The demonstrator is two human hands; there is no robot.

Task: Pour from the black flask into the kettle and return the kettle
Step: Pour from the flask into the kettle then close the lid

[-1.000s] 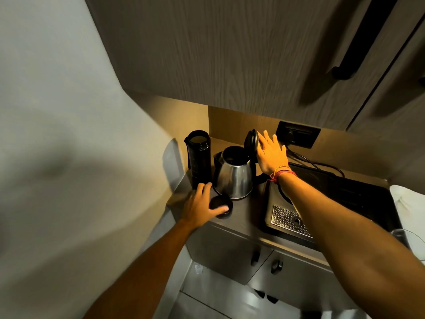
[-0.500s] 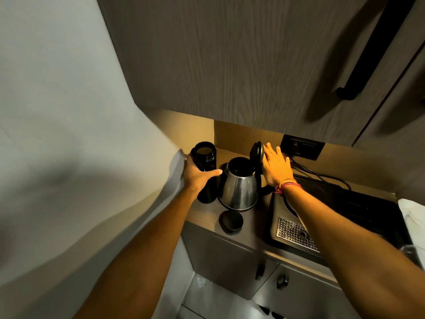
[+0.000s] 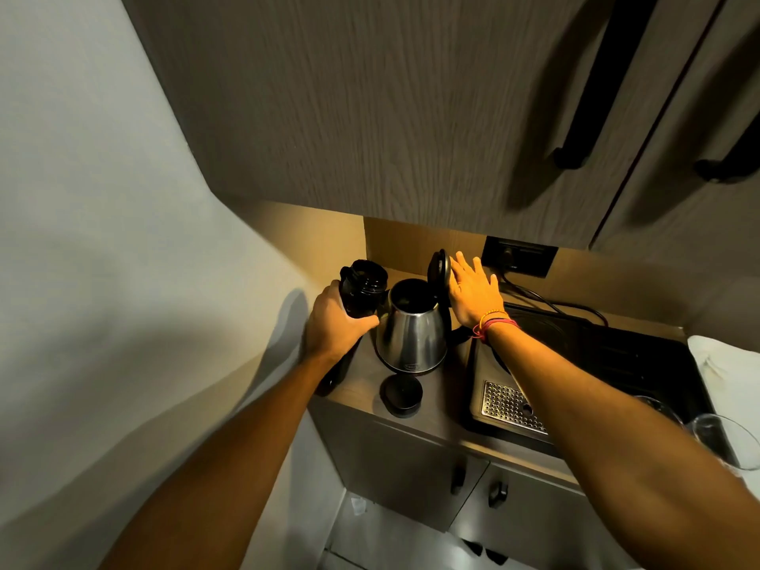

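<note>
**Head view: flask gripped beside the open kettle**

The left hand wraps its fingers around the black flask, which stands uncapped near the surface's back left corner, touching or just beside the kettle. The flask's mouth is dark; its contents cannot be told. The steel kettle stands with its lid swung upright, its interior dark too. The right hand rests flat and open against the back of the raised lid, gripping nothing. A round black cap lies near the surface's front edge, before the kettle.
</note>
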